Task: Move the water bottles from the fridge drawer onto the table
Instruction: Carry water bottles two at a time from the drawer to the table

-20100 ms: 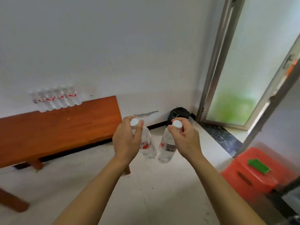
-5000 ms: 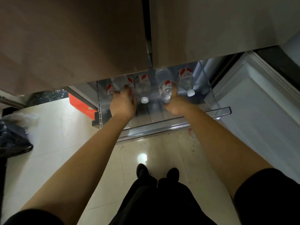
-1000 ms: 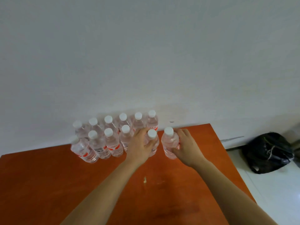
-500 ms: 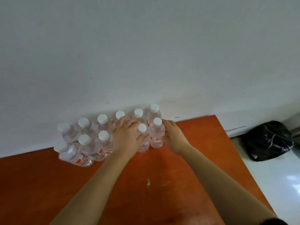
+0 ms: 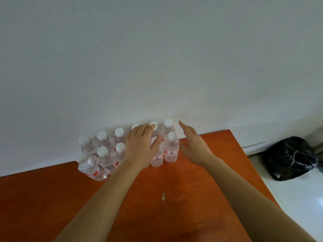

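Several clear water bottles (image 5: 104, 154) with white caps and red labels stand in two rows at the back of the orange wooden table (image 5: 174, 206), against the white wall. The front row's rightmost bottle (image 5: 171, 149) stands upright, free of my hands. My left hand (image 5: 141, 147) lies flat over the bottles beside it, fingers spread, thumb against one bottle (image 5: 157, 158) and hiding most of it. My right hand (image 5: 194, 145) hovers open just right of the rows, touching nothing. The fridge drawer is out of view.
A black plastic bag (image 5: 290, 158) lies on the pale floor to the right of the table, by the wall. The table's right edge runs diagonally past my right forearm. A small pale mark (image 5: 163, 196) sits mid-table.
Both hands have let go of the two bottles set into the front row. My right hand has drawn away to the right and opened; my left hand has flattened over the bottle tops.
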A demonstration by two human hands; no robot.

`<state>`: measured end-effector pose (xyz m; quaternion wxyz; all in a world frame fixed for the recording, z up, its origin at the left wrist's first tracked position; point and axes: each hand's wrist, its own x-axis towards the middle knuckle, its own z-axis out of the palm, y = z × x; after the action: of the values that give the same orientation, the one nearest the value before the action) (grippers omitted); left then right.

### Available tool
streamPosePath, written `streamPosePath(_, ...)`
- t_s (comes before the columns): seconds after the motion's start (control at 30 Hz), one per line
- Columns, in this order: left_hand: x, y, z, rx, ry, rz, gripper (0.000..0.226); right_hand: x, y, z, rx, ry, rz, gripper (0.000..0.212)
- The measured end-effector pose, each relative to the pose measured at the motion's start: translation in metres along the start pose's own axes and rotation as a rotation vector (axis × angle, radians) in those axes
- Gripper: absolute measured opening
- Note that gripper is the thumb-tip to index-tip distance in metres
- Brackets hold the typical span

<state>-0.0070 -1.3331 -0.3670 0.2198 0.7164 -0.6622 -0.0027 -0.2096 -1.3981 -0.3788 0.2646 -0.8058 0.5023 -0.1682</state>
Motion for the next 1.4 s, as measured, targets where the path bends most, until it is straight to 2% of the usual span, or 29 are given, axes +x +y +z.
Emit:
streamPosePath(0.1,0.007,0.025,-0.025,0.034,0.108,0.042,0.055,-0.020,-0.011,-0.038,-0.061,0.181,-0.015,0.061)
streamPosePath(0.2,0.015,0.067,-0.040,0.017,0.189,0.108,0.060,-0.050,-0.007,-0.076,-0.158,0.381,0.014,0.060)
streamPosePath(0.37,0.015,0.168,-0.045,-0.043,0.190,0.244,0.069,-0.134,0.035,-0.140,-0.387,0.654,0.043,0.061)
streamPosePath(0.47,-0.002,0.247,-0.048,-0.082,0.165,0.362,0.071,-0.209,0.065,-0.185,-0.512,0.751,0.185,0.063)
streamPosePath(0.6,-0.049,0.364,-0.052,-0.162,0.135,0.578,0.071,-0.335,0.096,-0.242,-0.556,0.892,0.358,0.067)
streamPosePath(0.73,-0.135,0.494,-0.052,-0.222,0.113,0.756,0.073,-0.496,0.122,-0.289,-0.572,1.025,0.532,0.069)
streamPosePath(1.0,-0.358,0.716,-0.051,-0.333,-0.068,1.084,0.071,-0.812,0.156,-0.328,-0.664,1.169,0.910,0.072)
streamPosePath(1.23,-0.495,0.849,-0.039,-0.433,-0.192,1.321,0.073,-0.982,0.189,-0.333,-0.693,1.293,1.159,0.072)
streamPosePath(1.4,-0.574,0.943,0.007,-0.452,-0.247,1.415,0.076,-1.078,0.238,-0.322,-0.680,1.255,1.353,0.074)
